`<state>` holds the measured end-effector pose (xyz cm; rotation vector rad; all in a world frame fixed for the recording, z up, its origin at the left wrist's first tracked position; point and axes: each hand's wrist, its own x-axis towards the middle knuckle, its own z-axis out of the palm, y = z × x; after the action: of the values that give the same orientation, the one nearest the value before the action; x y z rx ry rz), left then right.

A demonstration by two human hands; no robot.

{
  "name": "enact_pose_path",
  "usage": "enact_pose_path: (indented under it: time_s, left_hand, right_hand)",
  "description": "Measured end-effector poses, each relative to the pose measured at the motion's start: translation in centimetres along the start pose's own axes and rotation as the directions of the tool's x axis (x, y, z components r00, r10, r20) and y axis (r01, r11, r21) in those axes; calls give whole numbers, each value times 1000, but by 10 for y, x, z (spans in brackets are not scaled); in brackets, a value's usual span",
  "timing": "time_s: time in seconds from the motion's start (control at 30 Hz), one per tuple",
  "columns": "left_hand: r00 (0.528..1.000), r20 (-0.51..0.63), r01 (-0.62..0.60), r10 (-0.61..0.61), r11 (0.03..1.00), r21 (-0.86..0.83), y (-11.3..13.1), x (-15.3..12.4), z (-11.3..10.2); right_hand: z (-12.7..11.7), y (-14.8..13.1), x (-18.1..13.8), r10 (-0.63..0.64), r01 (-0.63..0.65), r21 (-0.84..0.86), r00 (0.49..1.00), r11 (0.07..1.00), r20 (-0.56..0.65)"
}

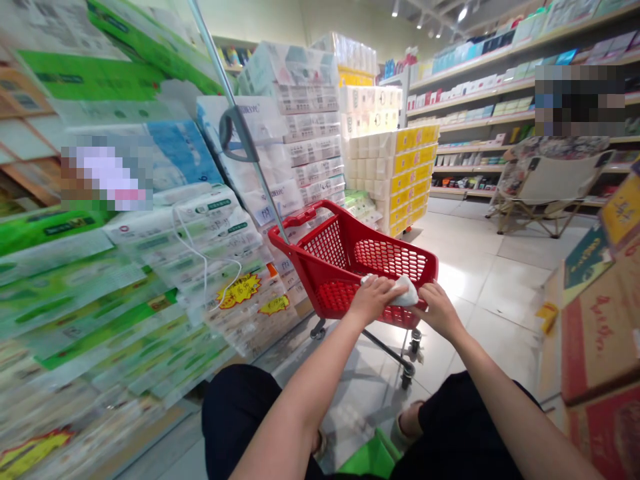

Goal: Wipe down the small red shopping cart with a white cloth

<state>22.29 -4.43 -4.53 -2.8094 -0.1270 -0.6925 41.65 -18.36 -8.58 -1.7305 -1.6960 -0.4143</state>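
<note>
A small red shopping basket cart (320,250) stands in front of me, its rim tilted in view. My left hand (373,300) is closed on a crumpled white cloth (406,293), pressed against the cart's near upper rim. Whether it is fabric or paper I cannot tell. At the cart's near right corner, my right hand (441,310) has its fingers bent over the rim, close beside the cloth. A long metal pole with a grey handle (240,143) rises from the cart's left end. Beneath the basket are dark wheels (407,377).
Stacked tissue packs (200,220) fill the left side, with yellow price tags (240,290). Cardboard boxes (595,333) stand at right. Between my feet is a green object (370,457). A person sits in a folding chair (553,177) by the stocked shelves (465,123).
</note>
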Motion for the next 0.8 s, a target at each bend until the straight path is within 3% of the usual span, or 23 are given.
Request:
enact_pose_path:
  time_s: [0.1, 0.17, 0.3, 0.4, 0.47, 0.6, 0.7, 0.8]
  left_hand:
    - [995, 5, 100, -101, 995, 24, -32, -15, -10]
    - [984, -18, 179, -178, 983, 37, -37, -21, -10]
    - [959, -71, 279, -275, 959, 56, -5, -17, 5]
    - [975, -74, 214, -209, 975, 60, 23, -6, 15]
    - [989, -61, 136, -132, 989, 64, 26, -2, 14]
    - [1000, 0, 24, -24, 997, 74, -7, -11, -5]
    - [993, 25, 114, -117, 989, 99, -35, -25, -17]
    - [975, -2, 220, -221, 968, 118, -30, -29, -13]
  right_hand:
    - [-1, -2, 3, 44, -44, 9, 999, 999, -11]
    - [0, -1, 4, 50, -50, 19, 999, 999, -16]
    - [4, 3, 5, 43, -42, 27, 998, 999, -36]
    - [4, 8, 5, 18, -17, 33, 1000, 999, -26]
    - [2, 10, 5, -8, 8, 34, 1000, 999, -7]
    - [-2, 8, 7, 1, -1, 28, 1000, 1000, -4]
    - [-3, 2, 8, 25, -25, 24, 999, 999, -22]
    - [0, 1, 8, 31, -30, 25, 999, 999, -40]
